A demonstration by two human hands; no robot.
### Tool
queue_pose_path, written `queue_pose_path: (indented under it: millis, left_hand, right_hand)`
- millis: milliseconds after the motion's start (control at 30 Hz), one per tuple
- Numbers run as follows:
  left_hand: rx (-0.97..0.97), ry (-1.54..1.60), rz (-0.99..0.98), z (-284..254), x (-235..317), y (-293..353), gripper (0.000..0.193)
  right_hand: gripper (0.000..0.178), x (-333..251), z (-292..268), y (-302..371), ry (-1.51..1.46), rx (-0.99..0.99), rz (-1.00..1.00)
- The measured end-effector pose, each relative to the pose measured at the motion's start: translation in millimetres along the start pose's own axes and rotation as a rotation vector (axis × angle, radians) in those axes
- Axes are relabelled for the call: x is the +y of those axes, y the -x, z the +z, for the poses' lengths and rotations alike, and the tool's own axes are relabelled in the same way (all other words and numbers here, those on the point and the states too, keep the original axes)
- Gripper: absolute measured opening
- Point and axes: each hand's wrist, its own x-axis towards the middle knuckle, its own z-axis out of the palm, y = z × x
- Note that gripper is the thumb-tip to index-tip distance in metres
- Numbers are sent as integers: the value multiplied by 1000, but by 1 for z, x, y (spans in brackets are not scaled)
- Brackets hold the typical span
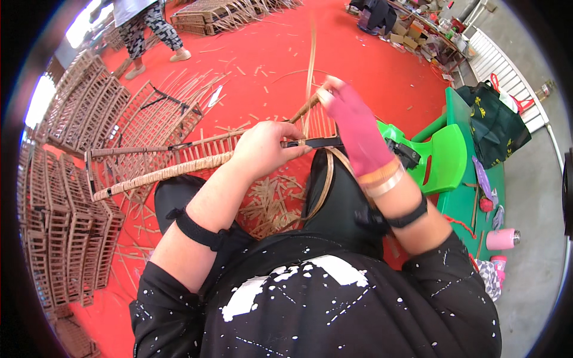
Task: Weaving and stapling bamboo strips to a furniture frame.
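A long slatted rattan frame (pixel 218 145) with wrapped rails lies across my lap, its near rail (pixel 167 174) bound in pale strips. My left hand (pixel 262 149) is closed on the frame near its right end, thumb and fingers gripping by a black bar (pixel 322 142). My right hand (pixel 361 134), in a pink fingerless glove, is bent at the frame's far right corner. Motion blurs its fingers, which look pressed together; what they hold is unclear. A long pale rattan strip (pixel 312 53) stretches away from the frame beside them. Another strip (pixel 327 185) curves over my right thigh.
Stacks of rattan frames (pixel 71 227) stand at left. Cut strip ends (pixel 271 206) litter the red floor. At right are a green chair (pixel 444 158), a green bench (pixel 459 209), a dark bag (pixel 495 122) and a pink bottle (pixel 501 239). A person (pixel 146 33) stands far left.
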Motion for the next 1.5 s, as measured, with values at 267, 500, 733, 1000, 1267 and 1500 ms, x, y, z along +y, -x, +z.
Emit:
queue_pose_path:
  millis: [267, 500, 733, 1000, 1267, 1500]
  left_hand:
    - [-333, 469, -113, -7, 1, -25, 21]
    - [-408, 560, -183, -9, -4, -31, 17]
    - [-362, 524, -97, -4, -9, -28, 20]
    - [-277, 367, 10, -2, -10, -24, 25]
    - [-205, 324, 61, 0, -11, -23, 28]
    - [-47, -113, -15, 5, 11, -20, 43]
  right_hand:
    - [50, 40, -48, 95, 139, -322, 205]
    - [22, 57, -45, 76, 334, -459, -131]
    - [18, 56, -32, 66, 526, -386, -64]
    - [23, 48, -30, 73, 524, -360, -118]
    - [14, 60, -17, 80, 59, 83, 212]
    - [27, 39, -42, 91, 584, -119, 114]
